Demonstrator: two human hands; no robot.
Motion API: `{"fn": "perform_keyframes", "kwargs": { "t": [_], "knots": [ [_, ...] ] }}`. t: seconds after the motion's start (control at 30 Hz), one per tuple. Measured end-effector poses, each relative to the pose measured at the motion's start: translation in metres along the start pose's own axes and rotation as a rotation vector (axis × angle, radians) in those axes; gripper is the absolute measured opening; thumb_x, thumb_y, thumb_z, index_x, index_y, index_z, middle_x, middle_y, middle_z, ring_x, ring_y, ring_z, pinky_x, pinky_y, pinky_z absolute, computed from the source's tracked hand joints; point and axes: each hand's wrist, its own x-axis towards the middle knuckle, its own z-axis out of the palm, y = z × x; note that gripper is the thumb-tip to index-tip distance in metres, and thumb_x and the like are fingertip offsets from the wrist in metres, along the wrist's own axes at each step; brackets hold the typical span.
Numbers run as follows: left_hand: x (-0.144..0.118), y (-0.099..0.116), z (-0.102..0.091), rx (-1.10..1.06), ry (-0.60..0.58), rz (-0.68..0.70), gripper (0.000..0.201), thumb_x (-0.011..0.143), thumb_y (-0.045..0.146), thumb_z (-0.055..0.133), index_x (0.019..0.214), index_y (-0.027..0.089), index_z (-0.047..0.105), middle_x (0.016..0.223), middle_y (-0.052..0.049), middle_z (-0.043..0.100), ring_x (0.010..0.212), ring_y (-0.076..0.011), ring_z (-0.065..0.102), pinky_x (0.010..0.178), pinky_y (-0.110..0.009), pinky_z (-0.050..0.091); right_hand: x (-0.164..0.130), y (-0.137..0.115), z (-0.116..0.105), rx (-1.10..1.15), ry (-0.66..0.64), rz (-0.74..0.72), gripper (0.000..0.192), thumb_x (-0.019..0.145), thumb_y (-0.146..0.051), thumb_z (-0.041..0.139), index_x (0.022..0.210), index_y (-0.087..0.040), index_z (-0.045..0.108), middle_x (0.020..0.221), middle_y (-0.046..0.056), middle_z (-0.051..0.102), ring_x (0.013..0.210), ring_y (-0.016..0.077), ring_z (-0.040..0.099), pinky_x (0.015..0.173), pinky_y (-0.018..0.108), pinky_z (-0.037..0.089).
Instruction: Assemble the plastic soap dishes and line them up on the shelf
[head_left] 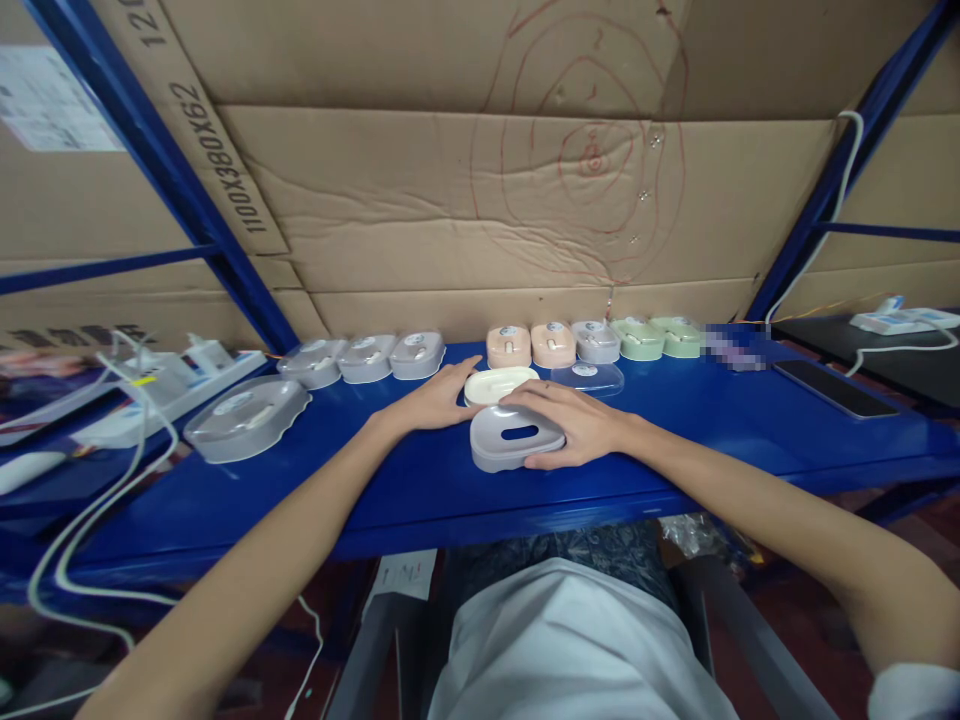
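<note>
The grey shell (501, 459) lies just on my side of the cream tray (499, 384), and their long axes both run roughly left to right, almost parallel. My right hand (581, 422) holds the shell by its right end, fingers over the far rim and thumb on the near side, with the slot in its middle uncovered; whether the shell touches the cream tray, I can't tell. My left hand (441, 395) is the nearer one to the cream tray, its fingers and thumb spread apart around the tray's left end, though I can't tell whether they grip it. A clear lid (600, 378) lies flat just right of the cream tray. Beyond the tray stand two peach cases (553, 347), with a lidded grey case (596, 343) and two green cases (641, 341) further to its right; three more grey cases (367, 360) line up to its far left. Their lids carry round labels too small for me to read. On the cardboard (405, 190) behind the cream tray, up and to its left, I can read "1100X380X62"; straight above the tray and rightward are hand-drawn red rings (594, 160).
</note>
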Motion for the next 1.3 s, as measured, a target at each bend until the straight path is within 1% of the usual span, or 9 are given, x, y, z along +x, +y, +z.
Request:
{"fn": "perform_keyframes", "kwargs": {
  "t": [0.07, 0.5, 0.7, 0.83, 0.97, 1.07, 1.17, 1.3],
  "knots": [
    [0.000, -0.001, 0.000, -0.001, 0.002, 0.010, 0.096, 0.092, 0.070, 0.065, 0.167, 0.016, 0.038, 0.153, -0.023, 0.063, 0.148, -0.0441, 0.054, 0.119, -0.057, 0.043, 0.000, 0.000, 0.000, -0.004, -0.002, 0.002, 0.084, 0.093, -0.064, 0.075, 0.159, -0.019, 0.049, 0.150, 0.020, 0.060, 0.135, 0.0368, 0.062, 0.114, 0.053, 0.053],
    [0.000, 0.002, 0.000, -0.005, 0.000, 0.013, 0.096, 0.092, 0.072, 0.064, 0.167, 0.018, 0.036, 0.154, -0.022, 0.062, 0.149, -0.0447, 0.052, 0.121, -0.058, 0.041, 0.000, -0.001, -0.001, -0.023, -0.011, 0.004, 0.082, 0.093, -0.063, 0.075, 0.159, -0.020, 0.049, 0.148, 0.020, 0.062, 0.133, 0.0375, 0.063, 0.112, 0.055, 0.055],
    [-0.001, 0.010, -0.002, 0.010, -0.009, 0.000, 0.097, 0.092, 0.073, 0.061, 0.166, 0.015, 0.038, 0.160, -0.023, 0.057, 0.153, -0.0460, 0.048, 0.124, -0.058, 0.039, 0.001, -0.001, 0.000, -0.020, -0.008, -0.005, 0.084, 0.094, -0.064, 0.074, 0.157, -0.014, 0.051, 0.147, 0.022, 0.063, 0.133, 0.0383, 0.064, 0.113, 0.054, 0.054],
    [-0.002, 0.015, -0.004, -0.015, 0.016, 0.042, 0.091, 0.094, 0.074, 0.061, 0.165, 0.020, 0.041, 0.163, -0.019, 0.056, 0.151, -0.0439, 0.052, 0.124, -0.056, 0.040, 0.001, -0.001, -0.001, -0.032, -0.011, -0.008, 0.084, 0.094, -0.064, 0.073, 0.157, -0.014, 0.051, 0.147, 0.022, 0.063, 0.132, 0.0382, 0.064, 0.112, 0.053, 0.055],
    [-0.002, 0.015, -0.004, -0.024, 0.031, 0.060, 0.089, 0.094, 0.074, 0.062, 0.164, 0.023, 0.042, 0.165, -0.018, 0.055, 0.152, -0.0433, 0.051, 0.125, -0.056, 0.040, 0.001, -0.001, 0.000, -0.050, -0.007, -0.013, 0.082, 0.094, -0.065, 0.073, 0.158, -0.018, 0.050, 0.146, 0.021, 0.063, 0.130, 0.0373, 0.065, 0.110, 0.054, 0.055],
    [-0.002, 0.015, -0.004, -0.011, 0.018, 0.035, 0.091, 0.093, 0.073, 0.061, 0.165, 0.021, 0.040, 0.167, -0.019, 0.051, 0.154, -0.0446, 0.048, 0.125, -0.059, 0.039, 0.001, 0.000, -0.001, -0.056, -0.004, -0.021, 0.082, 0.094, -0.065, 0.074, 0.158, -0.020, 0.050, 0.145, 0.020, 0.064, 0.128, 0.0373, 0.065, 0.110, 0.055, 0.055],
    [-0.002, 0.014, -0.004, -0.010, 0.005, 0.007, 0.094, 0.093, 0.073, 0.059, 0.165, 0.016, 0.039, 0.170, -0.023, 0.047, 0.154, -0.0464, 0.047, 0.125, -0.061, 0.039, 0.001, 0.000, 0.000, -0.060, -0.007, -0.024, 0.082, 0.094, -0.065, 0.073, 0.158, -0.019, 0.050, 0.145, 0.021, 0.064, 0.129, 0.0375, 0.066, 0.110, 0.054, 0.055],
    [-0.002, 0.012, -0.002, -0.009, 0.016, -0.003, 0.095, 0.092, 0.075, 0.059, 0.165, 0.016, 0.039, 0.172, -0.022, 0.044, 0.157, -0.0456, 0.044, 0.128, -0.061, 0.035, 0.001, 0.001, 0.001, -0.055, 0.001, -0.017, 0.083, 0.093, -0.065, 0.073, 0.158, -0.018, 0.050, 0.145, 0.021, 0.065, 0.128, 0.0380, 0.066, 0.109, 0.056, 0.055]
  ]
}}
